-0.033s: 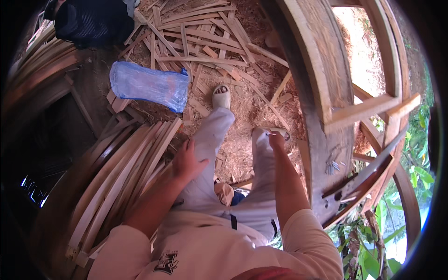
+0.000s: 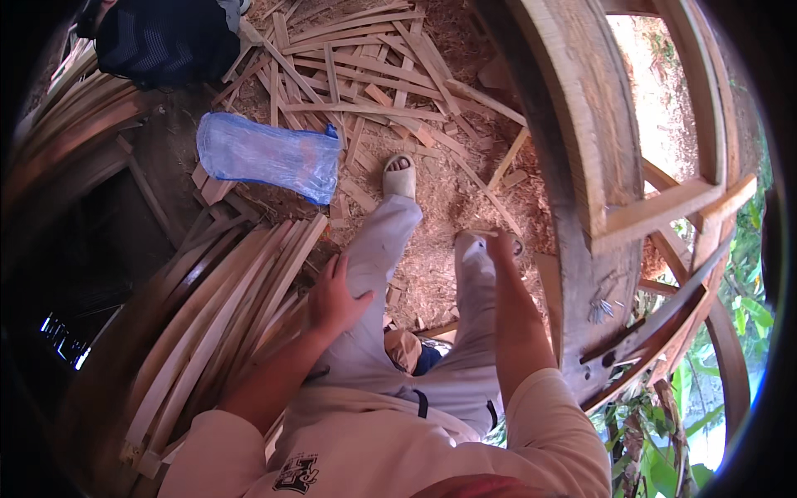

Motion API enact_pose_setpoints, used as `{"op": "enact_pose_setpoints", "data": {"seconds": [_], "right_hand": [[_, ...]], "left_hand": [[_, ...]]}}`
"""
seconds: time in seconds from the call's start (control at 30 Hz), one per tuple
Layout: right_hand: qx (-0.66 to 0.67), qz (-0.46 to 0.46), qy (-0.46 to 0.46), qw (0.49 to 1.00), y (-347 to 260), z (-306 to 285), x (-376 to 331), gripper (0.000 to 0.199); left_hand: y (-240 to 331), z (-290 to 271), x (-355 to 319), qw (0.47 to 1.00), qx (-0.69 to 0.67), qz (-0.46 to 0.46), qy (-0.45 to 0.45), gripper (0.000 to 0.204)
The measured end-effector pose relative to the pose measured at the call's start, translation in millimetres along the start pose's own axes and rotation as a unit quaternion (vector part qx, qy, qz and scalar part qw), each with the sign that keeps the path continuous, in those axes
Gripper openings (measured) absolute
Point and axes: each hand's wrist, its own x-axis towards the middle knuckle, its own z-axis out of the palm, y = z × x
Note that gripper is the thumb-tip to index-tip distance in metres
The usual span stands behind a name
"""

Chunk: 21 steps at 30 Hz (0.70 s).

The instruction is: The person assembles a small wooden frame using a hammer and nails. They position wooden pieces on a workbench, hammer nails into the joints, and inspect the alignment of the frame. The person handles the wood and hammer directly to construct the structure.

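Observation:
My left hand rests on the left thigh of my light grey trousers, its fingers spread and holding nothing. Over the lower right trouser leg, by the right foot, is my right hand; its fingers are mostly hidden, so its grip does not show. A pale sandal is on my left foot. Beside my left arm lies a stack of long wooden strips. To the right of my right arm stands a wooden bench with a small pile of nails on top.
Offcuts and slats lie heaped on the sawdust-covered floor ahead. A blue translucent plastic bag lies at front left, with a dark mesh-patterned bag beyond. A wooden frame rises at the right, with green plants outside.
The scene has shifted slightly to the right in view. My right hand has turned a little, hiding the fingers that showed before. My left hand stays on the thigh.

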Motion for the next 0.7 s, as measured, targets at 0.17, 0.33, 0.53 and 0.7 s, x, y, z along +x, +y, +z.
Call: {"op": "enact_pose_setpoints", "data": {"seconds": [0.17,0.33,0.53,0.7], "right_hand": [[-0.092,0.067,0.007,0.993,-86,-16,120,0.053],[-0.066,0.082,0.085,0.991,-88,-18,197,0.055],[-0.205,-0.057,0.184,0.96,-136,-26,134,0.037],[0.029,-0.009,0.213,0.977,-174,-44,53,0.025]], "left_hand": [[-20,-11,4,0.999,0.018,-0.033,0.029,0.093],[-46,-12,27,0.998,0.002,0.01,0.058,0.089],[-42,-9,20,0.998,-0.012,0.007,0.06,0.087],[-29,-17,26,1.0,0.011,-0.005,0.017,0.086]]}}
